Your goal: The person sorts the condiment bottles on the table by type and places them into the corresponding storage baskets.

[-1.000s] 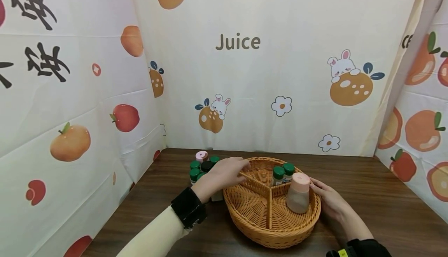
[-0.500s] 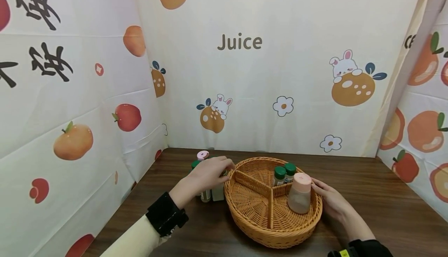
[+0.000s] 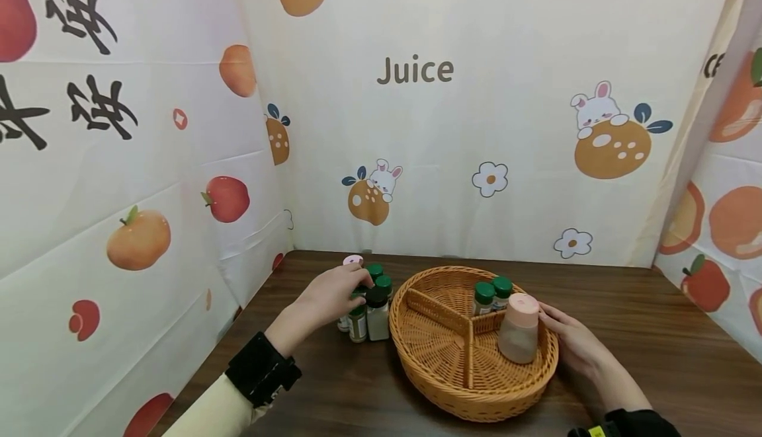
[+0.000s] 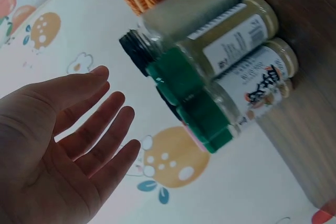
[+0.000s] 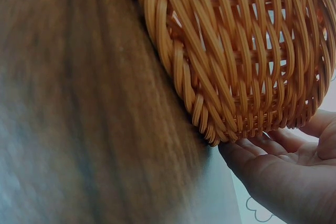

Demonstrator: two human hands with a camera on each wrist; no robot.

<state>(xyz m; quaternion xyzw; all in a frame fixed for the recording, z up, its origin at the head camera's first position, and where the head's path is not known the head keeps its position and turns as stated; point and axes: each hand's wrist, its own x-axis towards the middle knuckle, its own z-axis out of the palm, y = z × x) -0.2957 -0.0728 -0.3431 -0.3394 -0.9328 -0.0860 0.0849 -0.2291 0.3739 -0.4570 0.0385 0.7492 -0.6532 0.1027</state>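
My left hand (image 3: 330,298) hovers over a cluster of spice jars left of the basket, its fingers loosely bent. Its palm is bare in the left wrist view, with the fingertips apart from the green lids (image 4: 205,121). The cluster holds a square jar (image 3: 378,323) with a black lid and pale contents, and small labelled jars (image 3: 357,326) with green lids. My right hand (image 3: 580,344) rests against the right side of the round wicker basket (image 3: 476,405), fingers along its outer weave. Inside stand a frosted bottle (image 3: 518,339) with a pink cap and two green-lidded jars (image 3: 483,293).
Low wicker dividers (image 3: 468,357) split the basket into three sections. A pink lid (image 3: 353,260) shows at the back of the jar cluster. Printed cloth (image 3: 428,126) hangs behind and on both sides of the dark wooden table (image 3: 625,331).
My left hand has moved left from the basket's left rim to above the jar cluster, uncovering the black-lidded jar. The right hand stays at the basket. The head view has shifted slightly.
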